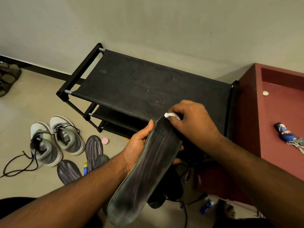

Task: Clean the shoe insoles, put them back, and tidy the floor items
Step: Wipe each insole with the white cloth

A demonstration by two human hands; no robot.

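Dark insole (148,170): held above the floor before the black shoe rack (148,79), long axis slanting, toe end toward the rack, heel near. Left hand (139,142) grips its edge; right hand (194,119) pinches a white wipe (171,115) at the toe.

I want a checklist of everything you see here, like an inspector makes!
Surface: beige floor; black shoe rack, top shelf bare and dusty.
Job's things: dark insole held up; white wipe at its toe end; two insoles on the floor; grey sneakers beside them.
Clutter: pink cap, blue-yellow tube, keychain on the red cabinet.
Hands: left hand grips the insole; right hand pinches the wipe.
Cables: black cord on the floor; loose laces.
Surroundings: plain wall, a bag at the left.
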